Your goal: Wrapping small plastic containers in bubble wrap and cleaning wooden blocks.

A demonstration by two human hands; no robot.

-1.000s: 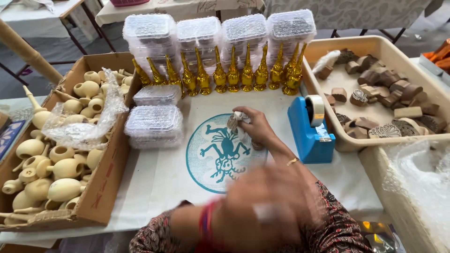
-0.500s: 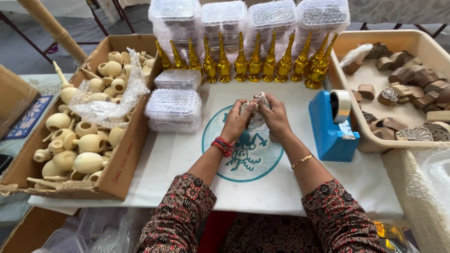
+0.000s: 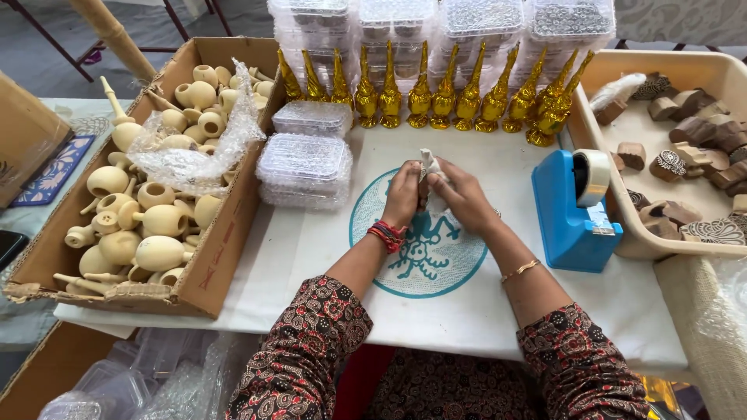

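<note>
Above the teal circular print on the white table cover (image 3: 327, 257), the left hand (image 3: 403, 194) and right hand (image 3: 465, 196) meet, fingers closed around a small white-wrapped object (image 3: 430, 165), near the row of gold foil-wrapped figures (image 3: 436, 93).

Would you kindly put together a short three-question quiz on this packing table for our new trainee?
1. True or false: both hands hold the small white-wrapped item.
2. Which side of the hands is the blue tape dispenser on?
3. What fills the cardboard box? A) gold-wrapped pieces B) pale wooden pieces C) carved blocks

Key: 1 true: left hand and right hand meet on it. 2 right. 3 B.
</note>
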